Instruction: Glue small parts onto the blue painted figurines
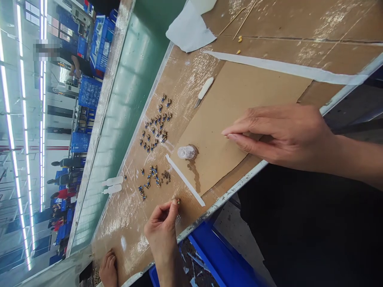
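My left hand is pinched on a small gold-and-dark piece, close above the brown work surface. My right hand hovers over a brown cardboard sheet, with thumb and fingers pressed together; whatever lies between the tips is too small to make out. Between the two hands stands a small clear plastic container, a wet streak beside it. Several small blue-and-gold pieces are spread beyond it, with a tighter cluster nearer my left hand. A white-handled craft knife rests beside the cardboard.
White tape strips edge the cardboard. Two white bottles lie across the table, white cloth and thin sticks to one side. Another person's hand rests on the surface. A blue bin sits below the table edge.
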